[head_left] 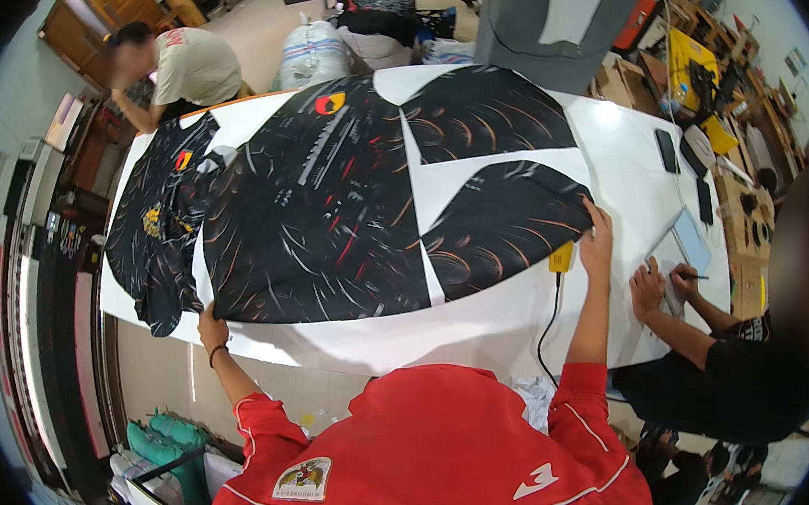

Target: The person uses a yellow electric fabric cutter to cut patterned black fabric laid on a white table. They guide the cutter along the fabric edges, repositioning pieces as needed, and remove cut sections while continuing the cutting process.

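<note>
On the white table [503, 336], bunched black printed fabric [140, 253] lies leftmost. The left hand [213, 329] touches the lower-left corner of a broad, flat black fabric panel [331, 217] with streaks and a red-and-yellow crest. Rightward lie an upper curved black fabric piece [489, 116] and a lower curved black fabric piece [503, 223], then a yellow corded device [561, 258]. The right hand [599, 229], well apart from the left, touches the lower piece's tip. Whether either hand pinches cloth, I cannot tell.

bright, even room light | glare on tabletop [619, 127], far side | fisheye bend, dark rim
</note>
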{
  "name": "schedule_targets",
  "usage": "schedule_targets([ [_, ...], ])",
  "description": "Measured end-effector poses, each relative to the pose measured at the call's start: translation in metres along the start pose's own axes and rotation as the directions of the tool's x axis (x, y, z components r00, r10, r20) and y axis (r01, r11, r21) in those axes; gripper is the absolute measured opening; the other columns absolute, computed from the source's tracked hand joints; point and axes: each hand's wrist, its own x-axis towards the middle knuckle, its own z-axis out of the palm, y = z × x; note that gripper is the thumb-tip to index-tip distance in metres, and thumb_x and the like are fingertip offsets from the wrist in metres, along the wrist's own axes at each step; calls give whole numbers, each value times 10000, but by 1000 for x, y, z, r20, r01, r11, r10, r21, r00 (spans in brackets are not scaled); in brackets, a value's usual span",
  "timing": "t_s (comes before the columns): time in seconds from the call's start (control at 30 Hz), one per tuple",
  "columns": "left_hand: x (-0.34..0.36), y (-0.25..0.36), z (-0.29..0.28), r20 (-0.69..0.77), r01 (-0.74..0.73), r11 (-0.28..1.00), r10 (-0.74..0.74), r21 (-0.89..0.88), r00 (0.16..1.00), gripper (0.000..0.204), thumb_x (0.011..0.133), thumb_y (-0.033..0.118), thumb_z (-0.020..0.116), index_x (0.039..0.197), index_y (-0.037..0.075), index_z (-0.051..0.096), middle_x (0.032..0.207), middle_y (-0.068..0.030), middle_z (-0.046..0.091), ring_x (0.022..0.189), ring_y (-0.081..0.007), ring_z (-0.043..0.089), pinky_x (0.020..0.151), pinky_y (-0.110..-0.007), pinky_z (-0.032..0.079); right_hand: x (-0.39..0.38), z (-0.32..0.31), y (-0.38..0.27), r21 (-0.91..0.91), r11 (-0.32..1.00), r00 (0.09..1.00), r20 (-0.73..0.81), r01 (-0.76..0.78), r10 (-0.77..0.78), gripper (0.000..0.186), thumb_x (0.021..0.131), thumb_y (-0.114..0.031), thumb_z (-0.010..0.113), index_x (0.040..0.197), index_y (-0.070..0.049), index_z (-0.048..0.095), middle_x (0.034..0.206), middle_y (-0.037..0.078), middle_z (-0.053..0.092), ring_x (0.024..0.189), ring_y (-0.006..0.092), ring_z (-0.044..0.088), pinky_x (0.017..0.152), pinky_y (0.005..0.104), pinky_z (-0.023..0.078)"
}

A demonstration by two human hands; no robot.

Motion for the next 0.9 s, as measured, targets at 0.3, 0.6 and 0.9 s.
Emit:
schedule_targets([
  [0.3,-55,38,42,-149,-115,984,94,-135,984,407,830,14,637,1229,5,718,1167,-231,712,1113,-418,671,993,-480,527,-40,40,35,57,724,727,63,-687,684,606,862,-352,791,1310,40,679,1166,224,731,1071,299,708,958,380,537],
  [0.6,-68,114,69,50,-155,987,157,-44,986,541,912,388,785,1325,46,707,1373,-270,609,1235,-447,609,1074,-522,475,3,54,-12,-153,787,798,-198,-598,569,352,887,-345,797,1098,-63,794,1126,157,765,1064,373,712,937,437,548],
  [0.9,-72,90,80,103,-178,984,180,-25,978,648,870,423,813,1391,68,661,1493,-292,530,1363,-493,510,1138,-549,433,3,60,-17,-181,972,982,-137,-150,126,509,831,-338,866,1218,-37,727,1266,210,696,1224,341,639,1046,443,502],
])
